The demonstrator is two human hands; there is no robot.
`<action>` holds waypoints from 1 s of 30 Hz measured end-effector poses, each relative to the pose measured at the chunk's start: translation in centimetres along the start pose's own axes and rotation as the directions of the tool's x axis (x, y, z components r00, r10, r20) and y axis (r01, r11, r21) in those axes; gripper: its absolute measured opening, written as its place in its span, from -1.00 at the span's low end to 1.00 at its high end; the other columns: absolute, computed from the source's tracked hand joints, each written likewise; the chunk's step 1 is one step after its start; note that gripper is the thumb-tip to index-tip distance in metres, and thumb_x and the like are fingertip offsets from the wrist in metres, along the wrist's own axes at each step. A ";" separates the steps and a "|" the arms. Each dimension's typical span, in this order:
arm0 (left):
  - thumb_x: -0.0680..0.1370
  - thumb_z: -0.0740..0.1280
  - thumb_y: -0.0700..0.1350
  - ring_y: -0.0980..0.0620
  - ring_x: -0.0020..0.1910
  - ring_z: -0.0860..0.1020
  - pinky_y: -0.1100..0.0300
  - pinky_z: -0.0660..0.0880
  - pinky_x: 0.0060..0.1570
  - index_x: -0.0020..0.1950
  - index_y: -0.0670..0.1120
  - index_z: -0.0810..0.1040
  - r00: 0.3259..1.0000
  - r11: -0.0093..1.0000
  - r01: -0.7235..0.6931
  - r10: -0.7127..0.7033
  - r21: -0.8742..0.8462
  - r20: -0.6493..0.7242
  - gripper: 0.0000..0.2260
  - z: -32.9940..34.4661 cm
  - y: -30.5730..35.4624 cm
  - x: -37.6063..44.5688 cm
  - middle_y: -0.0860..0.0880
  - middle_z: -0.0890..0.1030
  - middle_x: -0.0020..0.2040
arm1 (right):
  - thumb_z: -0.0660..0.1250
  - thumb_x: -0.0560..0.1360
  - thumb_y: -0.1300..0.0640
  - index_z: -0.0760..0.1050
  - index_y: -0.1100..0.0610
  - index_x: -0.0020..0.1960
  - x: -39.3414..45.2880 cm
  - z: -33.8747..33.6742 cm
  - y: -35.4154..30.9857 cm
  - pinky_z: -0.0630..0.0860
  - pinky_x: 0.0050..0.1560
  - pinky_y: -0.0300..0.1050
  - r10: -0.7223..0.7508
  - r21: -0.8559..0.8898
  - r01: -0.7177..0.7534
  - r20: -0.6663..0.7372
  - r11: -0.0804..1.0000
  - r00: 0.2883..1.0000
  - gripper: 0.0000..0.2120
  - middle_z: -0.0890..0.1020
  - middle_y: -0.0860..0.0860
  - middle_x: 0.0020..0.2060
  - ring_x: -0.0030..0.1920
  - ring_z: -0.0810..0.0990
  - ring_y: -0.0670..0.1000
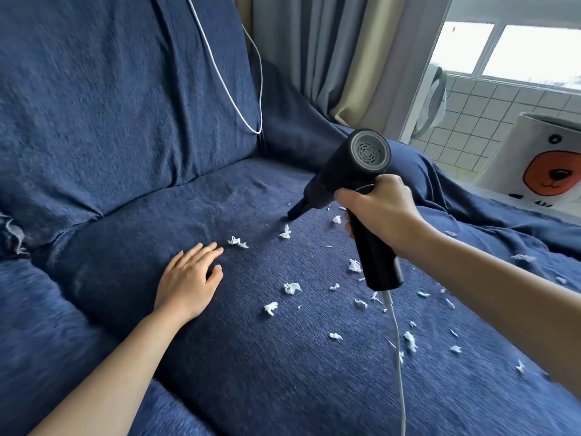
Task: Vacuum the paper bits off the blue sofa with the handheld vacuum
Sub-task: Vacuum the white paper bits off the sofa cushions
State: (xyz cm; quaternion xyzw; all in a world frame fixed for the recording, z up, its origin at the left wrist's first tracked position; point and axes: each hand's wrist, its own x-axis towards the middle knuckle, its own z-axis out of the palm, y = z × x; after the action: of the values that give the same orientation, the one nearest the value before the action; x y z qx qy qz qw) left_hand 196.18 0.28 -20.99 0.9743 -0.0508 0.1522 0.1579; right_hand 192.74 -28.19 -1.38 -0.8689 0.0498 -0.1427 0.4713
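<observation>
- The sofa [119,127] seat spreads under both hands, its back cushion rising beyond them.
- The vacuum [355,184] sits in the right hand [382,212], whose fingers wrap its black handle; its long axis slants from the grey rear vent down and left to the nozzle [297,210], whose tip meets the fabric just beyond the hand.
- A white cord [396,347] hangs from the handle's foot toward the viewer.
- The left hand [188,278] lies flat on the seat, fingers straight, holding nothing, well left of the nozzle.
- The bits [292,287] lie mostly between the hands and below the right one, nearer the viewer than the nozzle; judging by that, the next sweep draws the nozzle back toward the right hand's side. The nearest bit [285,231] lies just short of the tip.
</observation>
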 end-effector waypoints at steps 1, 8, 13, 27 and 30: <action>0.55 0.00 0.12 0.11 0.49 0.23 0.10 0.08 0.48 0.42 0.05 0.41 1.000 1.000 0.000 0.000 0.001 0.000 -0.51 0.1 0.0 0.0 0.12 0.35 0.47 | 0.44 0.40 0.16 0.60 0.26 -0.29 0.0 -0.2 0.1 0.68 -0.37 -0.03 0.007 0.007 -0.007 -0.001 1.000 1.000 -0.82 0.65 0.13 -0.41 -0.54 0.62 0.02; 0.61 0.06 0.06 0.09 0.49 0.23 0.07 0.06 0.48 0.42 0.04 0.41 0.999 0.999 0.036 -0.036 -0.008 -0.004 -0.60 0.2 0.3 -0.1 0.11 0.35 0.47 | 0.43 0.39 0.19 0.57 0.22 -0.33 -1.1 0.3 -0.6 0.66 -0.36 0.01 0.006 0.085 -0.011 0.058 0.996 0.998 -0.84 0.63 0.13 -0.45 -0.49 0.61 0.10; 0.64 0.12 0.00 0.10 0.50 0.20 0.08 0.03 0.49 0.44 0.04 0.38 0.999 0.999 0.045 -0.045 -0.016 -0.002 -0.63 0.1 0.5 -0.2 0.12 0.32 0.48 | 0.45 0.33 0.09 0.58 0.18 -0.37 -1.3 1.7 -0.9 0.71 -0.23 0.09 0.005 0.043 -0.008 0.071 0.999 0.997 -0.81 0.67 0.11 -0.45 -0.49 0.67 0.09; 0.65 0.03 0.03 0.13 0.53 0.08 0.10 -0.06 0.51 0.52 0.07 0.24 0.996 0.998 0.052 -0.055 0.037 0.071 -0.59 -0.3 0.6 -0.4 0.15 0.18 0.54 | 0.44 0.40 0.16 0.58 0.30 -0.26 -5.0 0.6 -2.2 0.66 -0.30 0.06 0.014 0.152 -0.048 0.217 0.987 0.976 -0.81 0.63 0.13 -0.43 -0.45 0.63 0.12; 0.66 -0.01 0.05 0.15 0.54 0.02 0.10 -0.11 0.51 0.54 0.08 0.17 0.991 0.997 0.064 -0.069 0.052 0.113 -0.57 -0.5 0.6 -0.8 0.17 0.11 0.55 | 0.43 0.41 0.17 0.59 0.33 -0.22 -5.6 0.7 -2.4 0.66 -0.35 -0.01 -0.008 0.127 -0.021 0.220 0.992 0.975 -0.80 0.64 0.12 -0.43 -0.46 0.63 0.09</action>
State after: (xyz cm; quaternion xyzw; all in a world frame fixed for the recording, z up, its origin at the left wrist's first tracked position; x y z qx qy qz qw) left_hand 195.19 -0.13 -20.65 0.9861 -0.0236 0.0920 0.1363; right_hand 187.48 -25.05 -0.87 -0.8469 -0.0092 -0.0468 0.5296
